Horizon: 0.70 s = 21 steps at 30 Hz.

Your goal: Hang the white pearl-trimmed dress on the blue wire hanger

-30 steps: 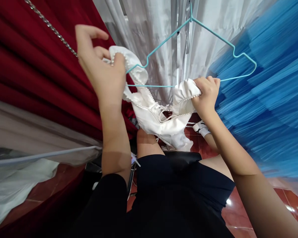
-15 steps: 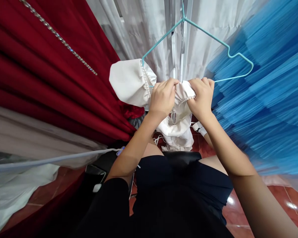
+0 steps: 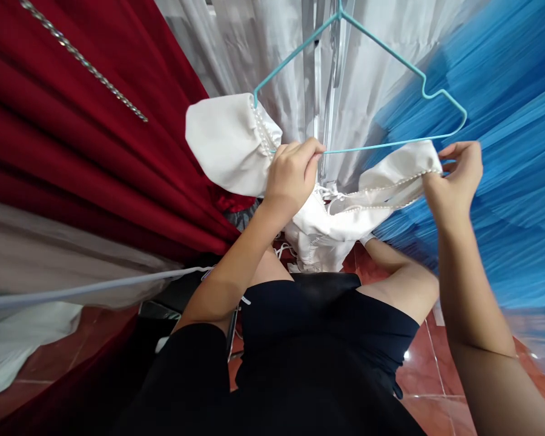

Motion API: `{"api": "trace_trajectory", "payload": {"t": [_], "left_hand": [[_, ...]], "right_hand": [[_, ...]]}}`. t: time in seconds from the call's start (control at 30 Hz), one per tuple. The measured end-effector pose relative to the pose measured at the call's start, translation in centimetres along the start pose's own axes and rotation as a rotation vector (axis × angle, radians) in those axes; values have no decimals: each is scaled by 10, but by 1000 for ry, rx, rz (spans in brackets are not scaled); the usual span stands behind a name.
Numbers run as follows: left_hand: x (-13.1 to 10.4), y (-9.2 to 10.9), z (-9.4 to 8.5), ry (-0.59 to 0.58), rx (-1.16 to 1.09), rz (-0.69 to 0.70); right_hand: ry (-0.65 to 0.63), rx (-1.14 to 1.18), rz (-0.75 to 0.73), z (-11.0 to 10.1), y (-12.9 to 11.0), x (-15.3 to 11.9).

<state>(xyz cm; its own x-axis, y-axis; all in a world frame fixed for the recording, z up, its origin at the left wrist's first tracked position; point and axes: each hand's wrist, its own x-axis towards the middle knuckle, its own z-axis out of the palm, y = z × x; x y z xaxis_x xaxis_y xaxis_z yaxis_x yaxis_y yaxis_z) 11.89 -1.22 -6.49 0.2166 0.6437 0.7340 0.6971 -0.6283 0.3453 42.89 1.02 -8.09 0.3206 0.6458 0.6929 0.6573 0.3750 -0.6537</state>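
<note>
A teal wire hanger (image 3: pixel 376 41) hangs in front of me, and a white garment (image 3: pixel 331 224) with pearl-trimmed edges is partly on it. One puffed white sleeve (image 3: pixel 224 142) sits over the hanger's left end. My left hand (image 3: pixel 293 175) is closed around the hanger's bottom bar, beside that sleeve. Out to the right, my right hand (image 3: pixel 456 178) pinches the pearl edge of the other white sleeve (image 3: pixel 402 160), stretched out just below the bar. The hanger's notched right end is bare.
Red draped fabric (image 3: pixel 95 139) with a beaded strand fills the left. Blue tulle (image 3: pixel 518 200) is on the right, and white fabric (image 3: pixel 263 54) hangs behind. A pale strap or pole (image 3: pixel 95 289) crosses at lower left. Red tiled floor (image 3: pixel 424 363) shows below.
My right hand has moved right, away from my left, drawing the second sleeve out along the bar. My left hand stays on the hanger, which appears slightly higher.
</note>
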Motion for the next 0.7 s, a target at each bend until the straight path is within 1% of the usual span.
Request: {"api": "trace_trajectory", "payload": {"t": [0.03,0.07,0.13,0.17,0.23,0.33,0.37,0.43,0.5,0.6,0.7], "left_hand": [[0,0,0,-2,5,2],[-1,-1,0,-5,9,3],[0,-1,-1,-18,9,4],[0,-1,-1,-23,5,6],[0,1,-2,-16,-4,12],[0,5,-1,7,-11,5],[0,6,-1,9,-11,-4],[-1,7,0,2,-13,-18],[-1,7,0,-9,-19,-19],[-1,6,0,-10,-25,-6],[-3,8,-2,13,-13,-9]], "right_hand": [[3,-31,123,-4,13,12],[45,-96,209,-8,24,25],[76,-215,261,-16,33,49],[95,-271,253,-19,32,60],[66,-327,186,-22,17,78],[-59,-378,59,-20,-15,94],[-107,-410,46,-19,-25,97],[-161,-478,60,-15,-37,101],[-184,-518,109,-13,-41,105],[-189,-561,173,-11,-37,111],[-209,-551,191,-9,-36,114]]}}
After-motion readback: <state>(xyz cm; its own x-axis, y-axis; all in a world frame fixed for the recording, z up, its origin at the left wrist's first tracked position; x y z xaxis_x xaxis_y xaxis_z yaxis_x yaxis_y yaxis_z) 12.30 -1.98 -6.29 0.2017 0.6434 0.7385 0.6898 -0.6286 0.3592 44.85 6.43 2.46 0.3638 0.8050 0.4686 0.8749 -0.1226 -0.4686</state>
